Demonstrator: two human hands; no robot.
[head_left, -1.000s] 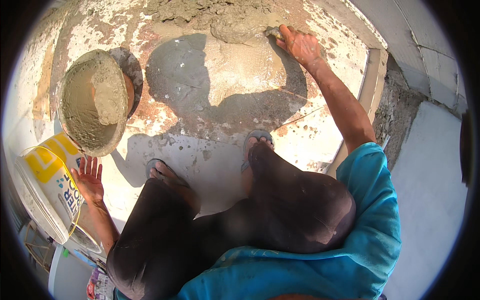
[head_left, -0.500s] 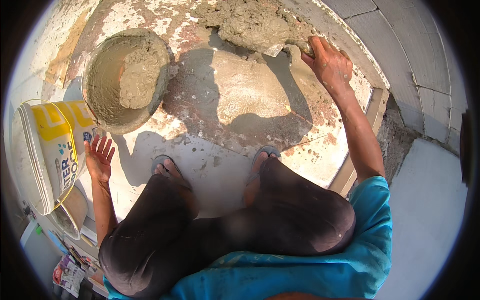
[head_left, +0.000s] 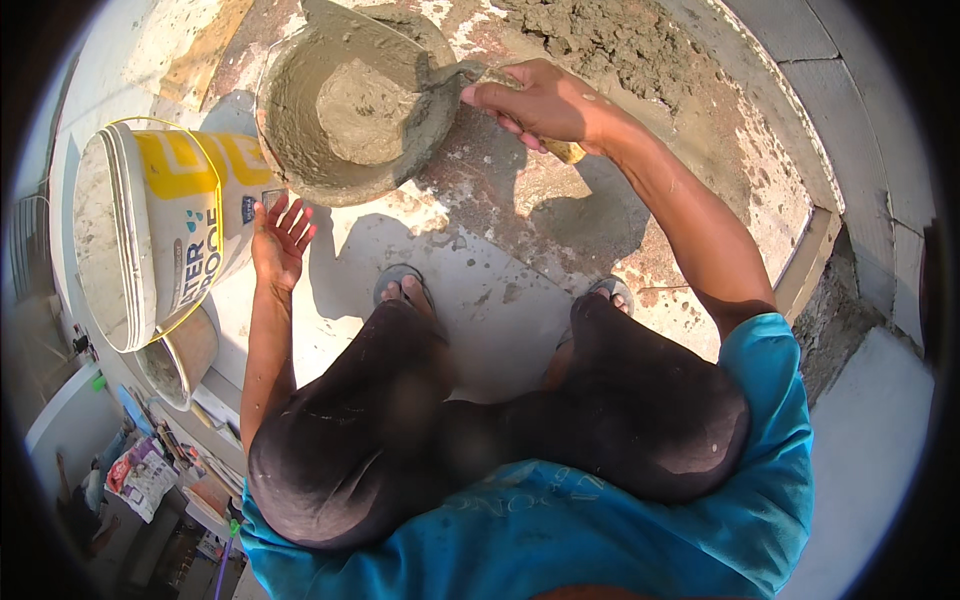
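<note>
My right hand point(head_left: 535, 100) is closed on a mortar-coated trowel point(head_left: 445, 75), its handle point(head_left: 560, 150) poking out below my fingers and its blade at the upper part of a round bowl point(head_left: 290, 130) holding wet grey mortar point(head_left: 360, 110). My left hand point(head_left: 280, 250) is open, palm up with fingers loosely curved and nothing in it, below the bowl and just right of a white-and-yellow plastic bucket point(head_left: 150, 240). Loose mortar point(head_left: 620, 45) lies spread on the stained floor beyond my right hand.
A second, dirty container point(head_left: 190, 355) is beneath the bucket. Assorted tools and bags point(head_left: 140, 475) crowd the lower left. Along the right runs a raised edge point(head_left: 805, 255) beside grey blocks point(head_left: 850, 150). My sandalled feet point(head_left: 410, 295) rest on the floor between me and the bowl.
My right hand has brought the trowel leftward from the mortar pile on the floor to the bowl. The view has shifted; my left hand remains open beside the bucket.
</note>
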